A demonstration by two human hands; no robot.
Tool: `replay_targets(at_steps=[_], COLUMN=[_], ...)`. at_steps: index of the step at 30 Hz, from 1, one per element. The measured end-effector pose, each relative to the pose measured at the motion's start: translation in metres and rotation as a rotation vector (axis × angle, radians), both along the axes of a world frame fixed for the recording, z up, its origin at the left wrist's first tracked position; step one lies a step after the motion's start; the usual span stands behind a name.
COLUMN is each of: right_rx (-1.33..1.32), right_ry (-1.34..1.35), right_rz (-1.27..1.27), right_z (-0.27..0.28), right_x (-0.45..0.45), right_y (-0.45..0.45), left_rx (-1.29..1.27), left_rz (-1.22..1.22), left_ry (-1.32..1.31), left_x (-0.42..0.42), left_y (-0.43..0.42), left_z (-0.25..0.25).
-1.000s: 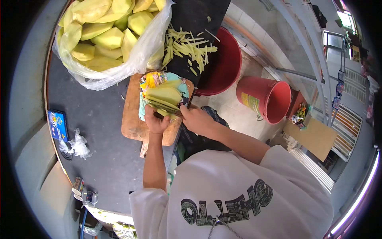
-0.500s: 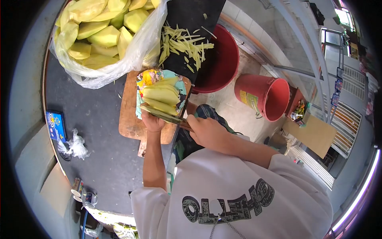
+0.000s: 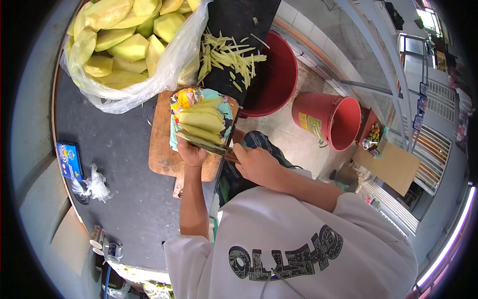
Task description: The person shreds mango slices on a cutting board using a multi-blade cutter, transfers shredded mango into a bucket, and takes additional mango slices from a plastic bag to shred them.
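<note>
Pale green slices lie fanned on a colourful cloth over a wooden cutting board. My right hand is closed round the handle of a knife. The knife's blade reaches left across the near end of the slices. Below the blade, my left hand grips the near end of the slices, with its fingertips partly hidden behind them. Thin cut strips lie scattered beyond the board.
A plastic bag of peeled pieces stands at the upper left. Two red buckets are right of the dark table. A blue box, crumpled plastic and cups sit at left.
Compared with one second ago, my right hand and the knife have moved slightly down and right, away from the fanned slices. The view has shifted slightly. Little differs from the half-second-old frame.
</note>
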State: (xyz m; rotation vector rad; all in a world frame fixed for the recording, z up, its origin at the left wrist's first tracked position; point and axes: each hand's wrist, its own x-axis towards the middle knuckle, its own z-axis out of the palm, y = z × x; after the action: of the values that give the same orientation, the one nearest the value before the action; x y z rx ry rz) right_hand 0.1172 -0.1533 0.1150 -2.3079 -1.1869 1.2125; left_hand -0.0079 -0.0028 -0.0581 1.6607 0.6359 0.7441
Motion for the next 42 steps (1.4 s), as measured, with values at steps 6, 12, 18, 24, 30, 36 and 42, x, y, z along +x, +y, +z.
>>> replay_targets(at_steps=[6,12,18,24,30,36,42], right_rx=[0.082,0.090,0.058,0.013,0.080,0.112,0.135], right_ry=[0.022,0.061,0.047,0.072,0.111,0.086,0.094], right_rz=[-0.065,-0.068,-0.094,-0.075,-0.098,-0.092,-0.084], right_z=[-0.035,-0.045,-0.067,-0.063,-0.065,-0.024,0.005], right_x=[-0.003,-0.003,-0.003,0.006,0.008,0.011,0.009], right_y=[0.002,0.004,0.014,0.020,0.007,0.011,0.007], left_rx=[0.066,0.184,0.079,0.123,0.041,0.153,0.041], left_rz=[0.021,0.014,0.001,0.037,0.026,-0.065,0.057], left_ry=[0.029,0.046,0.096,0.006,0.028,0.040,-0.067], left_x=[0.005,0.001,-0.011,0.003,-0.005,-0.011,0.007], left_y=[0.000,0.000,-0.006,0.003,0.000,0.002,0.000], left_z=[0.006,-0.002,-0.012,-0.002,-0.008,-0.021,0.010])
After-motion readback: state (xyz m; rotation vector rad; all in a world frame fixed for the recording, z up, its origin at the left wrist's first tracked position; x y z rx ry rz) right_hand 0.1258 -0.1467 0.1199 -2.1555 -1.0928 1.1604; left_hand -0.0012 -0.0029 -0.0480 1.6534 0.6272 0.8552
